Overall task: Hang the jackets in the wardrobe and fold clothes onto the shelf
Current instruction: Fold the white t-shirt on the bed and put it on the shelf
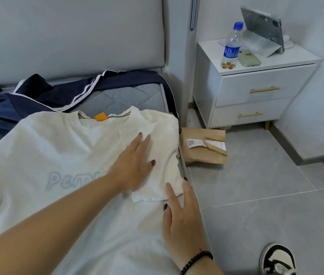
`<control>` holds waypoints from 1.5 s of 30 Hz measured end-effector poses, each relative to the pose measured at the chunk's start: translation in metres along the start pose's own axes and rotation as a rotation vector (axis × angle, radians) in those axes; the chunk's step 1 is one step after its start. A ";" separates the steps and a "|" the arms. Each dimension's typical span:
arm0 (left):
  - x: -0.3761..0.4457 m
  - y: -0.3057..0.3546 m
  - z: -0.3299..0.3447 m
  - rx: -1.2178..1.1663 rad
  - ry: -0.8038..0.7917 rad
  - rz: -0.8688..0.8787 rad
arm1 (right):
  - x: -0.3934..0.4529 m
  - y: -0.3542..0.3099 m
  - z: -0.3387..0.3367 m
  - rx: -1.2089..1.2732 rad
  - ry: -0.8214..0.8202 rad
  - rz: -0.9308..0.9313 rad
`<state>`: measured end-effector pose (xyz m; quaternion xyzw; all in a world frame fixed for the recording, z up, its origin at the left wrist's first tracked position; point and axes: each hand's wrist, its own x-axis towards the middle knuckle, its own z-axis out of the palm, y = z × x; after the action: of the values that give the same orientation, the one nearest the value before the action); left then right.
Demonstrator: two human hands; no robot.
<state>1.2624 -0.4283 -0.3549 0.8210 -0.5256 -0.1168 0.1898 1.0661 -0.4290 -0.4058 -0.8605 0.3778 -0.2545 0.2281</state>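
T-shirt [61, 155] spread front-up on bed [117, 98], right sleeve folded inward. Left hand [133, 163] flat, fingers spread, pressing sleeve; right hand [181, 217] open at mattress edge. Likely risk: sleeve springing back or hem sliding off toward floor [256, 185].

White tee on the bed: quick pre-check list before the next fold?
1. White T-shirt lies front up on the bed, collar away from the person: ok.
2. Right sleeve is folded in over the body: ok.
3. Left hand lies flat on the folded sleeve, pinning it: ok.
4. Right hand is open at the sleeve's lower edge, gripping nothing: ok.
5. Shirt's right side runs along the mattress edge and could slip off: cannot tell.
6. Navy jacket lies bunched by the headboard, its edge touching the shirt's shoulder, not hung: not ok.
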 end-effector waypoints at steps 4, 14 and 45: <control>-0.020 -0.007 0.009 -0.203 0.301 -0.296 | -0.005 -0.003 -0.003 0.071 -0.074 0.135; 0.022 -0.004 -0.008 -0.527 0.334 -0.725 | 0.015 0.034 -0.028 0.675 -0.004 0.752; -0.265 0.049 0.041 -0.215 0.182 -0.241 | -0.140 0.027 -0.100 0.807 -0.457 1.002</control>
<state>1.0943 -0.2140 -0.3728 0.8602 -0.3886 -0.1194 0.3079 0.9089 -0.3580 -0.3819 -0.4615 0.5482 -0.0509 0.6956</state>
